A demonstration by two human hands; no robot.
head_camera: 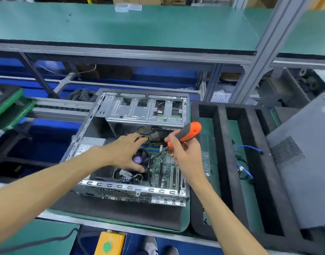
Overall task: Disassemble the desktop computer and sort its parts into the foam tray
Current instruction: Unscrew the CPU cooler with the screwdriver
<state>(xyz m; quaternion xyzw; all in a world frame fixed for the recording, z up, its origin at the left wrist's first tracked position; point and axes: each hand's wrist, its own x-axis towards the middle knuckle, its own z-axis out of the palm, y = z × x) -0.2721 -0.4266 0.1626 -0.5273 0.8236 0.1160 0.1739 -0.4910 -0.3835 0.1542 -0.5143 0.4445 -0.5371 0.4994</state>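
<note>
I see the open computer case [132, 144] at centre, the foam tray [222, 144] at its 3 o'clock. My right hand [185, 155] grips the orange screwdriver [187, 134]; my left hand [128, 151] fingers pinch a cable connector [154, 138] above the fan [141, 158].

we see the open computer case [132, 144] lying on a dark mat [121, 212]. our left hand [128, 153] reaches inside, fingers on the cable connector [154, 138], palm above the cpu fan [139, 159]. our right hand [185, 155] grips the orange-handled screwdriver [187, 134], tip angled down toward the motherboard [163, 168]. just beside the case on the right sits the black foam tray [222, 162]; blue cables [248, 162] lie in one slot. a grey side panel [305, 162] rests on the tray's far right.
</note>
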